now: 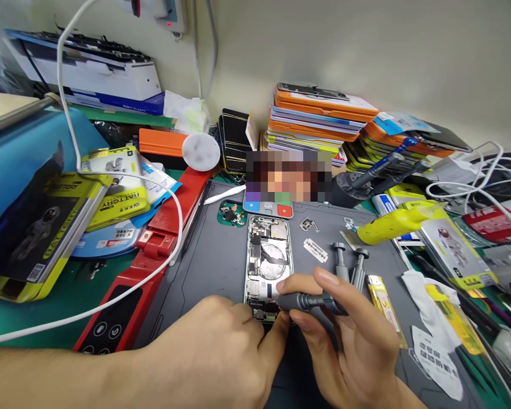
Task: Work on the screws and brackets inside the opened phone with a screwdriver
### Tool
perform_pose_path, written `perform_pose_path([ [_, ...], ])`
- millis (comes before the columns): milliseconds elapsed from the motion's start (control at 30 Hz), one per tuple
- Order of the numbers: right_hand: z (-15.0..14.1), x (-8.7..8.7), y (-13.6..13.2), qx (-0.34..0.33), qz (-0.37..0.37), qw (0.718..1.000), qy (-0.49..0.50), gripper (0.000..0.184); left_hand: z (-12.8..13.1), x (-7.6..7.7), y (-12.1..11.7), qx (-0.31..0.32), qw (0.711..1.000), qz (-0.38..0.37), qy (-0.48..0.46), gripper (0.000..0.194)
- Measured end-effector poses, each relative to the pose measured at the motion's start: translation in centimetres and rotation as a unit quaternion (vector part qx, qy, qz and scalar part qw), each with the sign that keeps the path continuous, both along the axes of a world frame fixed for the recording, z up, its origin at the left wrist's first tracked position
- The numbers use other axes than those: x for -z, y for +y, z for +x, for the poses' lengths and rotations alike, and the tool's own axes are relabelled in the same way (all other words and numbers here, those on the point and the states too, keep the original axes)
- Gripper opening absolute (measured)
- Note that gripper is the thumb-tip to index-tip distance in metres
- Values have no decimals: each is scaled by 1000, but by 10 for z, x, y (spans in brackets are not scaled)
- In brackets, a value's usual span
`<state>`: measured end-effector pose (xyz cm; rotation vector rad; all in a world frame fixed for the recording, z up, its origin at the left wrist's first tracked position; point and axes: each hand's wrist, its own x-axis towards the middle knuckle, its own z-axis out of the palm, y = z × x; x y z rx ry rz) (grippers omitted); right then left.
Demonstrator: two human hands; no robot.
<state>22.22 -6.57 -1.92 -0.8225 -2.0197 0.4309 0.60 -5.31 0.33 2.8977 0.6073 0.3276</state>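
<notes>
An opened phone (pixel 267 258) with its inner parts bare lies on a dark grey work mat (pixel 213 255). My right hand (pixel 349 341) is closed round a dark grey screwdriver (pixel 310 301), whose tip points left at the phone's near end. My left hand (pixel 213 358) rests curled on the mat, its fingers pressed against the phone's near end; what lies under them is hidden.
Two more grey screwdrivers (pixel 349 264), a razor blade (pixel 315 250) and a yellow tool (pixel 392 222) lie right of the phone. A red device (pixel 153 250) and a white cable (pixel 111 301) lie to the left. Stacked phone cases (pixel 319 116) line the wall.
</notes>
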Motion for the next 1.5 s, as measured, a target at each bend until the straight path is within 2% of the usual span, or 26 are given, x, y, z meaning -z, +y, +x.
perform_pose_path([
  [167, -1, -3, 2, -10, -7, 1000, 1, 87, -1, 0, 1, -2, 1000, 6, -20, 11],
  [367, 4, -24, 9, -24, 21, 997, -67, 61, -2, 2, 4, 23, 999, 26, -18, 4],
  [533, 4, -24, 9, -11, 26, 998, -58, 71, -3, 0, 7, 37, 996, 73, -45, 8],
  [733, 4, -27, 10, 6, 50, 996, -71, 69, -3, 4, 5, 30, 994, 93, -43, 9],
  [900, 4, -30, 6, 15, 42, 997, -59, 73, -3, 3, 5, 40, 994, 95, -31, 25],
  [1033, 3, -29, 5, 18, 53, 997, -54, 75, -3, 2, 7, 47, 993, 100, -32, 9],
  [1133, 3, -28, 5, 9, 53, 997, -55, 74, -3, 3, 6, 45, 993, 101, -28, 7],
  [1300, 5, -28, 7, 5, 41, 998, -54, 72, -2, 2, 5, 34, 995, 86, -38, 27],
  [1333, 5, -28, 7, 3, 39, 998, -51, 72, -1, 2, 6, 32, 995, 86, -40, 25],
  [1433, 4, -29, 7, -5, 41, 998, -53, 70, 0, 3, 7, 37, 995, 87, -39, 6],
  [1500, 3, -30, 5, -6, 40, 998, -53, 71, -1, 3, 9, 38, 995, 80, -42, 2],
])
